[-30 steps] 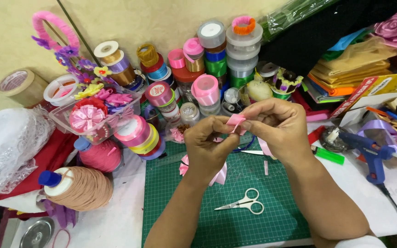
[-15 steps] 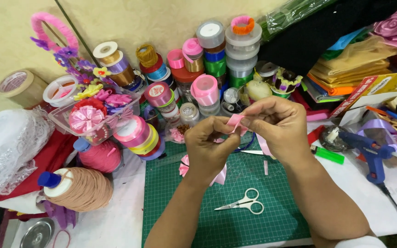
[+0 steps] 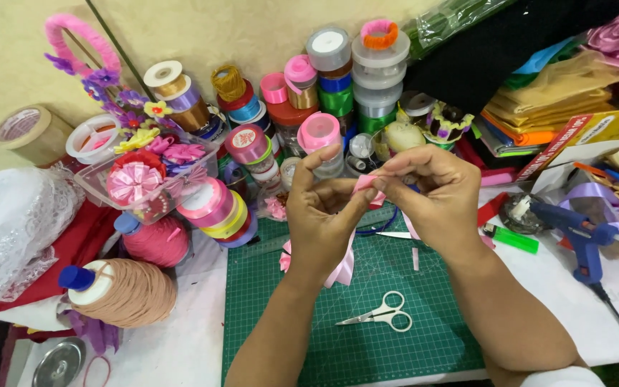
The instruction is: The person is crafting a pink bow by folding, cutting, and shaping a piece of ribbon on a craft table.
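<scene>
Hands met above the green cutting mat (image 3: 395, 358), both working one strip of pink satin ribbon (image 3: 364, 183). Left hand (image 3: 322, 222) was half closed, thumb pressed on the ribbon fold, index finger raised and free. Right hand (image 3: 435, 197) was closed in a pinch, thumb and forefinger clamped on the same fold from the other side. Ribbon sat between the two hands, held in the air over the mat's far edge; a loose tail hung below the right hand, and more pink loops (image 3: 342, 269) showed under the left wrist, touching the mat. White-handled scissors (image 3: 381, 315) lay shut on the mat, near the forearms but apart from them. Blue glue gun (image 3: 574, 233) rested on the table right of the mat. Stacked ribbon spools (image 3: 338, 79) stood against the wall behind the hands.
</scene>
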